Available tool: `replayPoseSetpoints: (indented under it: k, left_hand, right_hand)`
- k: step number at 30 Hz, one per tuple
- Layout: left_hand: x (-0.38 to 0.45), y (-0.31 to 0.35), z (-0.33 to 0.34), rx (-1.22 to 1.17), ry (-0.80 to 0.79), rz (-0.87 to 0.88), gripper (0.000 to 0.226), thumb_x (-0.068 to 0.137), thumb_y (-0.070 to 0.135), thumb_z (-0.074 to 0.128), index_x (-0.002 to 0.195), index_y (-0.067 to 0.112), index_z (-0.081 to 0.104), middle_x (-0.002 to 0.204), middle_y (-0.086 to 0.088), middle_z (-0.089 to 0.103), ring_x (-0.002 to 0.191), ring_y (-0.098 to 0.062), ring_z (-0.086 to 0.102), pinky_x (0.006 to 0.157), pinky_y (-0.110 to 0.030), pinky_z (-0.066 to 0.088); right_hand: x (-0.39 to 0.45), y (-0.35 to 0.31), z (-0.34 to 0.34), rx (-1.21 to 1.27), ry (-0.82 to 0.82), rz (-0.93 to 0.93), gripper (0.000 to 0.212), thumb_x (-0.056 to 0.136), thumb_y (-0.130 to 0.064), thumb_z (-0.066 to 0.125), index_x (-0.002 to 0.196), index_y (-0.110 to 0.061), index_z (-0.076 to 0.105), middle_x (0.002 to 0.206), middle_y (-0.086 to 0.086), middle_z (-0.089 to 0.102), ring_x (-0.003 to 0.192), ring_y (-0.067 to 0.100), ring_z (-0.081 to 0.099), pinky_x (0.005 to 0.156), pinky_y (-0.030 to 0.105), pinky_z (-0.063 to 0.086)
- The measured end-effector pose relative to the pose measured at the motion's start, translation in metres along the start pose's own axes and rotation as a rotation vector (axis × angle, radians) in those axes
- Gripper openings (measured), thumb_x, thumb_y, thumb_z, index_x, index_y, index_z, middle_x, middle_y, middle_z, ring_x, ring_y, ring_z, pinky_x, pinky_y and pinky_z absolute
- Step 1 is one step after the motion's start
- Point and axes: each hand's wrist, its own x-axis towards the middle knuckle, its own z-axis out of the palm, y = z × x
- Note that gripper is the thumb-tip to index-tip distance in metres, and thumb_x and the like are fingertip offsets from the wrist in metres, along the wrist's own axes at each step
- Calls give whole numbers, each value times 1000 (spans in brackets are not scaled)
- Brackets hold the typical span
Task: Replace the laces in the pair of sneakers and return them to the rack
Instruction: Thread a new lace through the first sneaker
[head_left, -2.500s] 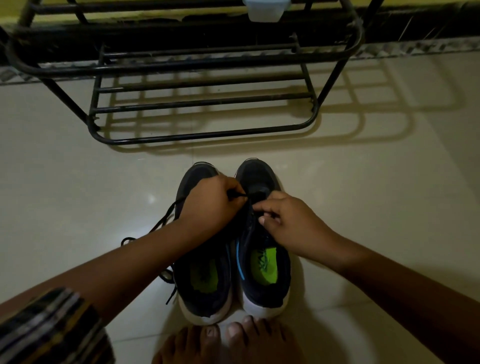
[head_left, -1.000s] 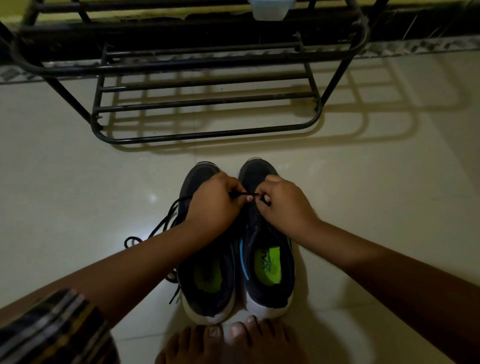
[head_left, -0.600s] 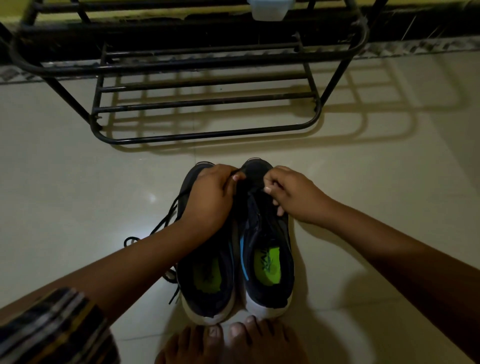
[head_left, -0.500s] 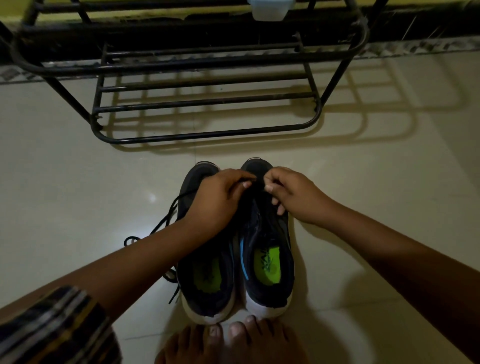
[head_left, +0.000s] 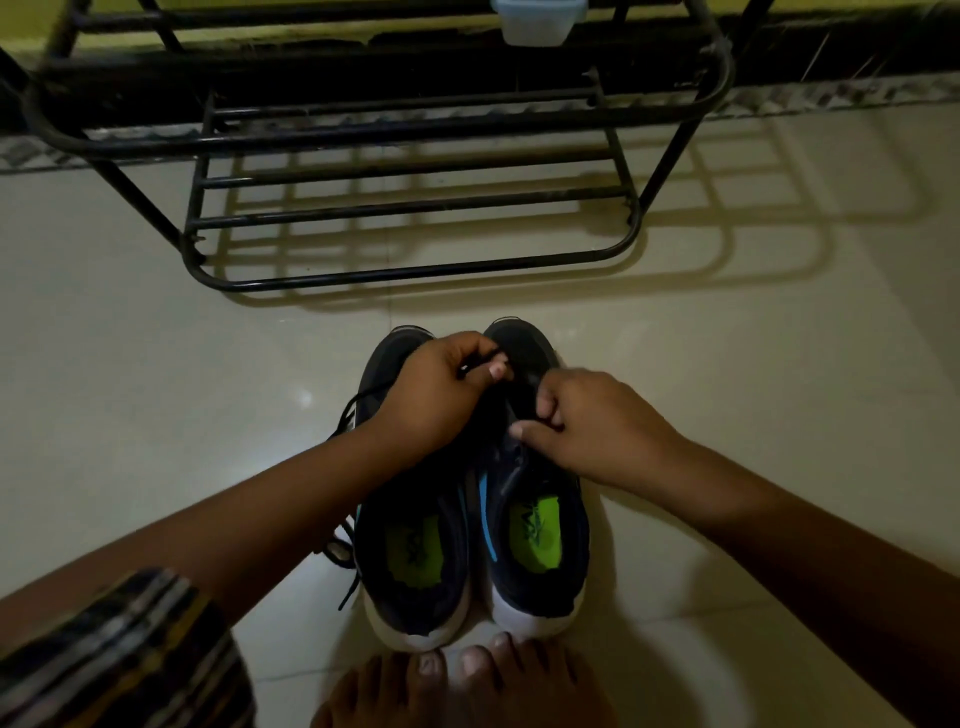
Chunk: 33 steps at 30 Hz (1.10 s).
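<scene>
Right hand (head_left: 597, 426) moved nearer | left hand (head_left: 436, 395) pinches lace (head_left: 475, 366)

Lacing dark sneakers on a tiled floor

Left hand (head_left: 434, 397) pinches a black lace (head_left: 480, 362) over the right sneaker (head_left: 540, 525); right hand (head_left: 592, 426) grips its upper; left sneaker (head_left: 415, 561) touches alongside; black rack (head_left: 405, 208) stands beyond.

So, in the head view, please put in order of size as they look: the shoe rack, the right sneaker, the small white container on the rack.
1. shoe rack, by far the widest
2. right sneaker
3. white container, smallest, though farther away and cut off by the frame
</scene>
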Motion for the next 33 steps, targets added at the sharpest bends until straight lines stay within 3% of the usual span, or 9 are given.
replayPoseSetpoints:
  k: [3, 6, 8, 10, 12, 16, 23, 28, 33]
  left_hand:
    - [3, 11, -7, -248, 129, -75, 16, 97, 13, 48, 88, 12, 62, 62, 11, 61, 45, 2, 45, 52, -13, 39]
    - [9, 25, -20, -324, 204, -80, 12, 97, 10, 47, 95, 10, 59, 82, 2, 63, 44, 7, 49, 52, -7, 39]
    - [8, 27, -21, -259, 129, -69, 10, 93, 6, 53, 91, 7, 63, 81, 1, 65, 51, 9, 55, 56, -5, 42]
    - [5, 19, -16, -172, 51, -90, 10, 89, 9, 62, 82, 14, 68, 78, 2, 69, 68, 0, 63, 70, -16, 49]
    - [1, 9, -9, -16, 8, -96, 7, 86, 18, 67, 81, 22, 71, 78, 7, 70, 74, -3, 65, 75, -22, 51]
    - [-5, 7, 1, 309, -4, 6, 5, 83, 29, 69, 86, 30, 73, 84, 14, 68, 77, 1, 60, 71, -16, 46]
    - [2, 16, 13, 439, -10, -2, 9, 82, 28, 69, 89, 24, 75, 89, 9, 70, 83, -11, 64, 74, -25, 49]
    - [1, 19, 21, 502, 34, 8, 11, 83, 25, 66, 90, 24, 74, 72, 18, 44, 85, -12, 58, 69, -20, 39]
    - [3, 14, 27, 436, 42, -13, 9, 82, 20, 68, 89, 21, 75, 71, 22, 41, 81, -5, 49, 71, -18, 36]
  right_hand:
    - [-6, -6, -5, -139, -58, 20, 32, 80, -45, 64, 81, -13, 58, 82, 6, 64, 78, 24, 60, 68, 35, 51]
    - [-3, -3, -6, -50, -86, 17, 29, 77, -31, 68, 80, -3, 67, 79, 11, 68, 74, 23, 63, 68, 35, 53]
    - [-1, 5, -9, 72, -89, 58, 17, 77, -19, 68, 78, -2, 70, 73, 8, 68, 70, 18, 64, 65, 28, 52]
    - [-3, 12, -10, 252, -68, 117, 5, 78, -8, 67, 76, -7, 72, 66, -2, 65, 62, 9, 61, 56, 19, 48]
    - [-7, 20, -6, 448, -46, 165, 10, 80, -3, 66, 75, -10, 71, 64, -2, 64, 56, 8, 60, 50, 15, 45]
    - [-13, 29, 2, 635, -15, 194, 12, 85, -2, 63, 77, -9, 68, 62, 4, 60, 52, 8, 53, 45, 13, 39]
    - [-16, 35, 6, 712, 16, 144, 18, 85, 2, 61, 76, -13, 67, 59, -2, 60, 47, -2, 52, 47, 10, 39]
    - [-17, 40, 11, 677, 33, 92, 25, 85, -1, 63, 73, -22, 66, 63, -12, 64, 63, -1, 59, 65, 15, 47]
    - [-17, 38, 13, 512, 95, 22, 14, 85, -6, 63, 83, -20, 68, 75, -10, 65, 71, 5, 62, 70, 15, 49]
